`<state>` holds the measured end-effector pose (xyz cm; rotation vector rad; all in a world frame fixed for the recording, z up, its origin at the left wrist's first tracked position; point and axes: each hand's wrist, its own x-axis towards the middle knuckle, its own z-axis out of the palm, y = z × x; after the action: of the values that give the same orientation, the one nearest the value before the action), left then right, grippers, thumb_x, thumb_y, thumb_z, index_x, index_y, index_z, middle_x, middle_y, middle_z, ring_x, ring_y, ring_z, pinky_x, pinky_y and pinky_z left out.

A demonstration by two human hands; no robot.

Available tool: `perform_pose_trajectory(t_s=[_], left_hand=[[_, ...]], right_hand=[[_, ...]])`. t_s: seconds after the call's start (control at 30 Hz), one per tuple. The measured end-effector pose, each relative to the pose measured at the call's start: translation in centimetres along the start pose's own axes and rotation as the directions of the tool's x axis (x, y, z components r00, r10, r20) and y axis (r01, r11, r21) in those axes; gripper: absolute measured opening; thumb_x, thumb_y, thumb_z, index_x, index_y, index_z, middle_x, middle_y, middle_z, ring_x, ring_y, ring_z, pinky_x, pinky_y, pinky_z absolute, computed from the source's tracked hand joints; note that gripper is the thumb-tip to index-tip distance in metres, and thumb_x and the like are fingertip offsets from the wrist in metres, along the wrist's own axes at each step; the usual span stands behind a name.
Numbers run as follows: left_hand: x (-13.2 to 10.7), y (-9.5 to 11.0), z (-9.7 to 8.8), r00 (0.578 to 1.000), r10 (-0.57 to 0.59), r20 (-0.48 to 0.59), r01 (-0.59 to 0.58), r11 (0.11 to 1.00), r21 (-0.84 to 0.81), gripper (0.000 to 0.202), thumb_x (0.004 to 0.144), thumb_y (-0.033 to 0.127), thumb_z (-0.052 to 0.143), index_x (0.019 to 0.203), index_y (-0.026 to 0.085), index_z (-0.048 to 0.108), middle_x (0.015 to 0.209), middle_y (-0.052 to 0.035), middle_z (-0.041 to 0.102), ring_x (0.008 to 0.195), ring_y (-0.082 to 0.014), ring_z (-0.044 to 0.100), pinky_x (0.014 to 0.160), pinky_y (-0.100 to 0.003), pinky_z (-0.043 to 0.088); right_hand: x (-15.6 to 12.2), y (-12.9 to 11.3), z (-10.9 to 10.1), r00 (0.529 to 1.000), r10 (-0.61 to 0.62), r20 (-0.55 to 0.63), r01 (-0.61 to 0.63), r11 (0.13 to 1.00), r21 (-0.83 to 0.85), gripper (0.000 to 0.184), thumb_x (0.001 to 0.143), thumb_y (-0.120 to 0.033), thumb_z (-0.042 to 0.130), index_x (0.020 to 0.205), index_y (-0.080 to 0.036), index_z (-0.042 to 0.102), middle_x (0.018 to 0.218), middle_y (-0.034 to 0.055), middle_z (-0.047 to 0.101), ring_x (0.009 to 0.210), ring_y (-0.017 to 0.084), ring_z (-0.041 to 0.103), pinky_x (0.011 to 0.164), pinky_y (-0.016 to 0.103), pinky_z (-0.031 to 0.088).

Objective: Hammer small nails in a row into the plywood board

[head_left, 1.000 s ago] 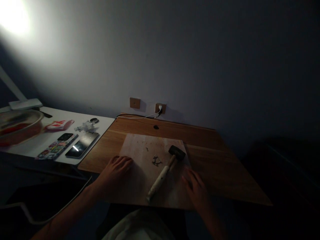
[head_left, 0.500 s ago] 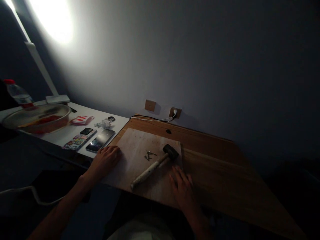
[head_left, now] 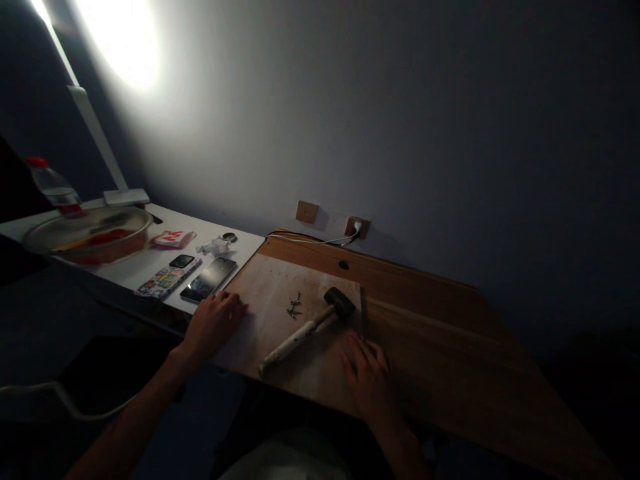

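Observation:
A thin wooden board [head_left: 320, 383] lies on the brown wooden table. My left hand [head_left: 216, 321] rests at its left edge, fingers loosely bent and holding nothing. At the right edge lies my right hand [head_left: 369, 373], its fingers spread and touching the board. Between the hands is a mallet [head_left: 295, 341] with a black head and a pale, worn handle, set diagonally across the board. Several small metal nails or screws [head_left: 294, 307] are in a loose group left of the mallet's head; which kind, I cannot tell.
A white table [head_left: 125, 272] adjoins on the left, bearing a phone [head_left: 209, 280], a sticker-covered case [head_left: 167, 277], a red-and-white packet [head_left: 173, 239], crumpled plastic [head_left: 216, 247], a large clear bowl [head_left: 90, 237], a bottle [head_left: 53, 187] and a lamp [head_left: 97, 137]. A white cable [head_left: 315, 241] runs to a wall socket.
The camera view has turned slightly left. Relative to the table, the board has shifted a little leftward with the mallet on it. The small metal pieces lie in a different arrangement.

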<state>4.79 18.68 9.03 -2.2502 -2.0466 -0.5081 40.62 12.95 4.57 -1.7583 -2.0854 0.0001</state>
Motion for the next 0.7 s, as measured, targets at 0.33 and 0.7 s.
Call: perform_pose_trajectory(t_s=[0.33, 0.7], left_hand=[[-2.8, 8.5, 1.1, 0.953, 0.236, 0.189, -0.226, 0.971, -0.072, 0.019, 0.096, 0.022, 0.050, 0.106, 0.019, 0.066, 0.103, -0.0106, 0.068, 0.094, -0.0253, 0.065, 0.085, -0.038, 0.048], [-0.2, 15.4, 2.0, 0.815, 0.559, 0.154, -0.550, 0.829, -0.104, 0.017, 0.097, 0.025, 0.053, 0.107, 0.018, 0.066, 0.098, -0.0090, 0.071, 0.097, -0.0265, 0.064, 0.086, -0.040, 0.048]], right_hand=[[-4.4, 9.7, -3.7, 0.986, 0.102, -0.133, -0.118, 0.986, -0.120, 0.050, 0.101, -0.049, 0.036, 0.118, -0.017, 0.070, 0.109, 0.0148, 0.075, 0.109, 0.032, 0.060, 0.096, 0.049, 0.049], [-8.4, 10.5, -7.9, 0.874, 0.458, -0.163, -0.426, 0.883, 0.198, 0.067, 0.092, -0.068, 0.039, 0.127, -0.017, 0.062, 0.119, 0.0155, 0.070, 0.116, 0.033, 0.061, 0.099, 0.049, 0.049]])
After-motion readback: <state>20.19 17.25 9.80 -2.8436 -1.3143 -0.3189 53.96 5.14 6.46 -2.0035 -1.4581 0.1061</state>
